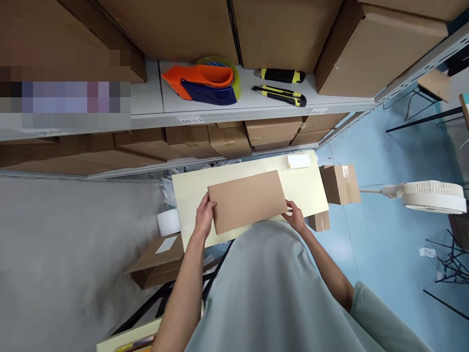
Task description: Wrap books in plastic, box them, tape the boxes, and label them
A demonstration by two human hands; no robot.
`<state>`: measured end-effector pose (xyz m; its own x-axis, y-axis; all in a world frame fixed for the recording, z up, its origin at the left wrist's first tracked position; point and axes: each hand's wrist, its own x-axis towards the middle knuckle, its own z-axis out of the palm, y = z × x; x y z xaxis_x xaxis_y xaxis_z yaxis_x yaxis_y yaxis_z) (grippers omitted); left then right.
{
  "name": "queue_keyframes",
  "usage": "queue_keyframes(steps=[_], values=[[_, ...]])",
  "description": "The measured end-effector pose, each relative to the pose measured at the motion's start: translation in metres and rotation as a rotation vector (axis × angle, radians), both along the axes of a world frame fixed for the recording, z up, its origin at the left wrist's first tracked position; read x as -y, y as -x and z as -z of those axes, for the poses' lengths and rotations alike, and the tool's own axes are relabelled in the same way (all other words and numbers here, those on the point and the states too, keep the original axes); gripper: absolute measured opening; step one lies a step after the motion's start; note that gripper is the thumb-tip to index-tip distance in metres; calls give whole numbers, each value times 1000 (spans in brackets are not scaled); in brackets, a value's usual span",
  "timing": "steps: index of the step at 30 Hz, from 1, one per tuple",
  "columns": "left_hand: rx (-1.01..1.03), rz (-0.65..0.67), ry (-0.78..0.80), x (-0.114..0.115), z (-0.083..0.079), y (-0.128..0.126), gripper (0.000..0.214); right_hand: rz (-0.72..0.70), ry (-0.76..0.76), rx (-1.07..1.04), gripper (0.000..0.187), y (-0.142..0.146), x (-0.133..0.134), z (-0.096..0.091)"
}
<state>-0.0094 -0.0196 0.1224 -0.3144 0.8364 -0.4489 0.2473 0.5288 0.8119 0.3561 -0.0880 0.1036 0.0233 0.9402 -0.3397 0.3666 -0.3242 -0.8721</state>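
Note:
A flat brown cardboard piece [249, 201], perhaps a folded carton, lies at a slight tilt over the pale yellow tabletop [194, 195]. My left hand [205, 214] grips its left end, thumb on the upper face. At the lower right corner, my right hand [294, 216] pinches the cardboard between thumb and fingers. The undersides of both hands' grips are hidden. Near the table's far right corner sits a small white box or label pad [298, 161].
A metal shelf [220, 111] ahead bears large cartons [278, 29], an orange and blue tape dispenser [205, 83] and two utility knives [280, 85]. To the right are a taped box [340, 184] and a white fan [434, 195]. An open carton [157, 261] and white roll [168, 222] are left.

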Motion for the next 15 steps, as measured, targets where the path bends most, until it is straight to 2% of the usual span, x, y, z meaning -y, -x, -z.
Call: queue_keyframes(steps=[4, 7, 11, 15], values=[[-148, -57, 36, 0, -7, -8, 73, -93, 7, 93, 57, -13, 5, 8], [-388, -11, -125, -13, -23, -33, 75, -103, -38, 187, 52, -31, -5, 7], [-479, 283, -386, -50, -47, -94, 61, -78, -128, 326, 37, -60, -39, 0], [-454, 557, -476, -87, -57, -164, 54, -105, -204, 414, 32, -85, -84, -6]])
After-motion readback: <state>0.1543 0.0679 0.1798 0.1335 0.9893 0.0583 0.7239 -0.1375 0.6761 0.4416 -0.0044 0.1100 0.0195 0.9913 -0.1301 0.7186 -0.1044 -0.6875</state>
